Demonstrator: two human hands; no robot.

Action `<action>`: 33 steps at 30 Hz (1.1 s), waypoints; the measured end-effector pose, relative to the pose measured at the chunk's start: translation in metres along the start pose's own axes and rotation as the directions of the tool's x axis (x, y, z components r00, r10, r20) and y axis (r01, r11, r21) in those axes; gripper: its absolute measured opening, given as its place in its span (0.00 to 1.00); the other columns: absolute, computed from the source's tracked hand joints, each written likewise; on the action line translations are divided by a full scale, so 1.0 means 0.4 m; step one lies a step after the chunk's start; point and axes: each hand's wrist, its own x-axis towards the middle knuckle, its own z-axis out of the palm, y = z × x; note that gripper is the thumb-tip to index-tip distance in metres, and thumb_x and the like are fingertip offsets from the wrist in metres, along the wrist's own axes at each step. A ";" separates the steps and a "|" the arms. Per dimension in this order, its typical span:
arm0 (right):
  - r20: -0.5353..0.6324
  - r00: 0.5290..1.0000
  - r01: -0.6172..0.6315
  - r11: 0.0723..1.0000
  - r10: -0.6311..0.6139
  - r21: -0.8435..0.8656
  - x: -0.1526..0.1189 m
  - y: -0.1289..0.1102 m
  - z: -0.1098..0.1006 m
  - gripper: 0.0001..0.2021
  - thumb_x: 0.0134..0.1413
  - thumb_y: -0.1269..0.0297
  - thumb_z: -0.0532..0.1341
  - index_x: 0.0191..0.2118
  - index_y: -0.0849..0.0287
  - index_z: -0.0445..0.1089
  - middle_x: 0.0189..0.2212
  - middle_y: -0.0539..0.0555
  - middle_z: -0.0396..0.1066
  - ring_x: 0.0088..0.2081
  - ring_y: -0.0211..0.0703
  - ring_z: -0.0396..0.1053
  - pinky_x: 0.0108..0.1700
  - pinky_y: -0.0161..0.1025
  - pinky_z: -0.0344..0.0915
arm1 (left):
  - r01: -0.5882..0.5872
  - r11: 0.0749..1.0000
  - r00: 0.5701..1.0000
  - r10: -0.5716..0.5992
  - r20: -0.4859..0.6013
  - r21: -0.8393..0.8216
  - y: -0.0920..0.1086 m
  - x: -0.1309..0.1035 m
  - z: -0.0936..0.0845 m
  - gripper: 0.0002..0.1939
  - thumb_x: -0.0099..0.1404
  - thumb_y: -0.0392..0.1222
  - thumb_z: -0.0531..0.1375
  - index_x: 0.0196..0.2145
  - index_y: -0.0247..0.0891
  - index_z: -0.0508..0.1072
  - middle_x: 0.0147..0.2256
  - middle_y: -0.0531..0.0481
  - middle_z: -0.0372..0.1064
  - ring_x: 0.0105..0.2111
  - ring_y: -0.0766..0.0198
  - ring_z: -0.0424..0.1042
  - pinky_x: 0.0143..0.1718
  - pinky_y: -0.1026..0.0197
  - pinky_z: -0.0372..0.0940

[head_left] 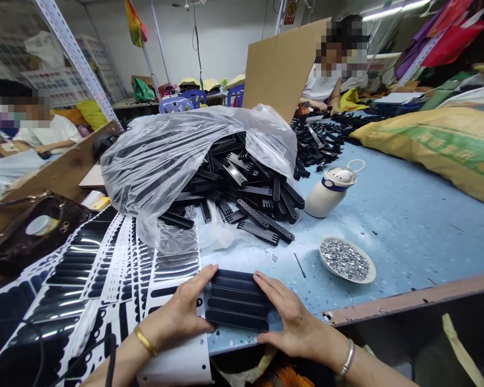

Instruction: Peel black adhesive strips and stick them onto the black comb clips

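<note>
A block of several long black strips [237, 301], lined up side by side with rounded ends, sits between my hands at the front edge of the blue table. My left hand [187, 306] grips its left end, thumb at the near side and fingers at the far side. At the right end, my right hand [288, 314] grips in the same manner. Just beyond lies a heap of black comb-toothed plastic pieces [242, 188], spilling from a clear plastic bag [157, 156]. White sheets with black strip-shaped stickers [173, 263] are spread under and beside my left forearm.
A bowl of small shiny metal bits [346, 260] stands to the right, with a white bottle [330, 193] behind it. A thin dark stick [300, 266] lies nearby. A brown handbag [36, 226] rests at left. Two people [324, 80] sit across, beside a cardboard sheet [282, 64]. A yellow sack [439, 140] lies far right.
</note>
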 end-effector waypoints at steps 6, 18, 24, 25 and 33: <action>0.016 0.988 -0.155 0.972 0.155 0.177 0.044 -0.002 -0.049 0.48 0.34 0.58 0.75 0.65 0.59 0.60 0.60 0.67 0.63 0.59 0.68 0.63 0.60 0.58 0.62 | 0.089 0.988 0.995 -0.095 -0.041 -0.126 0.022 0.017 -0.004 0.59 0.41 0.33 0.71 0.68 0.41 0.51 0.65 0.40 0.57 0.64 0.44 0.57 0.64 0.47 0.55; 0.686 0.541 -0.835 0.410 0.486 0.367 0.262 0.004 -0.145 0.33 0.57 0.36 0.49 0.20 0.62 0.67 0.18 0.58 0.71 0.16 0.40 0.69 0.12 0.29 0.57 | 0.633 0.334 0.694 -0.645 0.320 -0.699 0.084 0.062 0.023 0.39 0.49 0.78 0.57 0.36 0.36 0.65 0.20 0.45 0.72 0.21 0.57 0.76 0.13 0.68 0.60; 0.849 0.383 -0.907 0.324 0.364 0.270 0.310 0.054 -0.147 0.41 0.58 0.29 0.40 0.21 0.63 0.68 0.17 0.60 0.72 0.13 0.39 0.69 0.12 0.27 0.61 | 0.701 0.380 0.650 -0.689 0.321 -0.603 0.055 0.120 0.002 0.39 0.50 0.82 0.48 0.27 0.38 0.62 0.16 0.44 0.70 0.17 0.54 0.76 0.09 0.66 0.60; 0.852 0.382 -0.912 0.293 0.359 0.285 0.307 0.063 -0.147 0.40 0.58 0.28 0.41 0.21 0.62 0.67 0.17 0.60 0.72 0.13 0.40 0.70 0.12 0.28 0.61 | 0.707 0.401 0.653 -0.686 0.321 -0.582 0.049 0.126 -0.003 0.39 0.49 0.82 0.49 0.26 0.38 0.63 0.17 0.43 0.71 0.18 0.55 0.76 0.09 0.66 0.60; 0.590 0.576 -0.807 0.281 0.565 0.519 0.210 0.078 -0.132 0.29 0.47 0.35 0.63 0.29 0.61 0.64 0.20 0.53 0.72 0.22 0.45 0.76 0.15 0.29 0.66 | 0.533 0.745 0.818 -0.574 0.023 -0.401 0.011 0.106 -0.019 0.28 0.48 0.68 0.64 0.27 0.38 0.66 0.19 0.52 0.68 0.20 0.59 0.74 0.16 0.64 0.62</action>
